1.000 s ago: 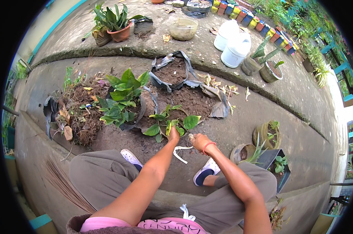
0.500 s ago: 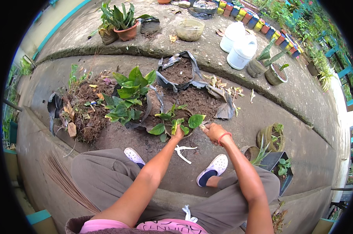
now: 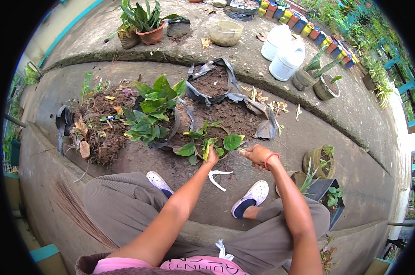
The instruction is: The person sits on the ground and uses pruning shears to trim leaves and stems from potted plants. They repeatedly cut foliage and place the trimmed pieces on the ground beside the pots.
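Note:
My left hand [image 3: 210, 156] is closed round the leafy stems of a small green plant [image 3: 233, 141], which stands low in front of me in a round pot or ring of soil. To its right my right hand [image 3: 257, 156] is closed on a short pale-ended object [image 3: 242, 151], mostly hidden in the fist. That hand is just apart from the plant's right leaf. A bushier potted plant [image 3: 156, 107] with yellow-edged leaves stands to the left. Behind the small plant lies loose brown soil [image 3: 223, 118] on torn dark plastic.
A heap of roots and dry leaves [image 3: 97, 128] lies at left. A white forked thing [image 3: 215, 179] is on the ground between my shoes. Beyond the concrete step stand white jugs [image 3: 287, 60], a cloudy bowl [image 3: 226, 33] and potted plants [image 3: 326, 87]. More pots [image 3: 318, 161] sit at right.
My right hand has drawn a little to the right, away from the plant, still closed. The left hand keeps its grip on the stems. The view has shifted slightly.

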`<control>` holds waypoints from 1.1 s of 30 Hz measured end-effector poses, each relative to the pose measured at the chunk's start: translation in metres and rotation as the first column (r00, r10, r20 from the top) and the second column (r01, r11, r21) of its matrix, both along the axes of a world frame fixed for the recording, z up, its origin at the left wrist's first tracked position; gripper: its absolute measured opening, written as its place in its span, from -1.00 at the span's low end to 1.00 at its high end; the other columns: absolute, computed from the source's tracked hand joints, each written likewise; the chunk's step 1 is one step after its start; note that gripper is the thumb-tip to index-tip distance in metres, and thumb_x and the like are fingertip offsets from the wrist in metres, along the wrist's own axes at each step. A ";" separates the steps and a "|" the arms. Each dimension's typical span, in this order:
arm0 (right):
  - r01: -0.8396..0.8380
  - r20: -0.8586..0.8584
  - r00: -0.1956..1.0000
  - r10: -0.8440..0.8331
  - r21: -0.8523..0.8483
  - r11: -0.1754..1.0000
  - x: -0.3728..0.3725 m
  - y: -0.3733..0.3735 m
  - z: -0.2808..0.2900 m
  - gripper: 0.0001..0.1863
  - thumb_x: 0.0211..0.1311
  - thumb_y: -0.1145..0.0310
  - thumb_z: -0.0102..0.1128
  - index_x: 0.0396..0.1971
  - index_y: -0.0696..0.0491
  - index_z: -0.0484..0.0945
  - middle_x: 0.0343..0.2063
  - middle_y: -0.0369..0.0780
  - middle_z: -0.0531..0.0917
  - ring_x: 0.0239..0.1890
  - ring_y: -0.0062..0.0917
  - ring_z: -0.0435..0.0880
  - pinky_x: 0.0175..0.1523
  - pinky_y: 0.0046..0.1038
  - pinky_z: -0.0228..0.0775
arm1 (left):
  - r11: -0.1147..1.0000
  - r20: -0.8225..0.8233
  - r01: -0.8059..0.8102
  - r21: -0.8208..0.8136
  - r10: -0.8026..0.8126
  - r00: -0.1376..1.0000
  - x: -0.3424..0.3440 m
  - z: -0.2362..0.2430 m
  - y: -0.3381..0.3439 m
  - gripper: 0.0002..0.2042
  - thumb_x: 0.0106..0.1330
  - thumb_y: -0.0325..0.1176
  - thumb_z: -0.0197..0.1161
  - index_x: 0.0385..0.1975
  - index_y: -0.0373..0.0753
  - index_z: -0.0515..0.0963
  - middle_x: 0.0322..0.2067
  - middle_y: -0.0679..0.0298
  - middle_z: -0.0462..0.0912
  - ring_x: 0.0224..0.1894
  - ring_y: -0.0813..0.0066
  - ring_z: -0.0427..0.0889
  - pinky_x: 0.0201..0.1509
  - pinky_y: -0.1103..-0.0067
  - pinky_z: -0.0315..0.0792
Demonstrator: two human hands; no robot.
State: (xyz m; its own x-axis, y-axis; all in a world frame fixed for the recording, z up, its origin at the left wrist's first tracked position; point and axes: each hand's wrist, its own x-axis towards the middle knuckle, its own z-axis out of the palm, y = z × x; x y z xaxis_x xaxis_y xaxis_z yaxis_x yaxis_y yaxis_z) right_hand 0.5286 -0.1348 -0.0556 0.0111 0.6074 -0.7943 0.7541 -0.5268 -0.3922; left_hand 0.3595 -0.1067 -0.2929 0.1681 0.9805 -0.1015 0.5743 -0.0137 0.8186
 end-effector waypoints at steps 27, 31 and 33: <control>0.234 -0.182 0.952 -0.245 -0.081 0.969 0.017 -0.015 0.015 -0.66 0.15 0.12 0.01 -0.08 -0.12 0.45 -0.80 -0.37 0.32 -0.84 -0.75 0.20 -0.78 -0.67 0.02 | 0.830 0.831 0.169 -0.531 0.472 0.295 0.009 -0.064 0.030 -0.67 0.21 -0.09 -0.04 -0.11 -0.09 0.40 -0.12 0.38 0.42 -0.19 0.50 0.42 -0.12 0.54 0.33; 0.295 -0.195 0.934 -0.298 -0.047 0.954 0.020 -0.018 0.006 -0.62 0.15 0.10 0.00 -0.05 -0.10 0.43 -0.83 -0.39 0.29 -0.86 -0.74 0.19 -0.78 -0.64 0.01 | 0.816 0.834 0.215 -0.536 0.474 0.281 0.013 -0.042 0.035 -0.62 0.20 -0.09 0.00 -0.04 -0.12 0.37 -0.05 0.32 0.39 -0.07 0.45 0.38 -0.06 0.49 0.31; 0.282 -0.197 0.940 -0.279 -0.009 0.959 0.020 -0.018 0.001 -0.62 0.15 0.10 0.00 -0.04 -0.10 0.42 -0.83 -0.39 0.28 -0.86 -0.74 0.19 -0.77 -0.64 0.01 | 0.747 0.822 0.343 -0.570 0.526 0.219 0.017 -0.034 0.036 -0.61 0.19 -0.10 0.03 -0.03 -0.13 0.36 -0.03 0.27 0.38 -0.01 0.41 0.35 -0.01 0.45 0.29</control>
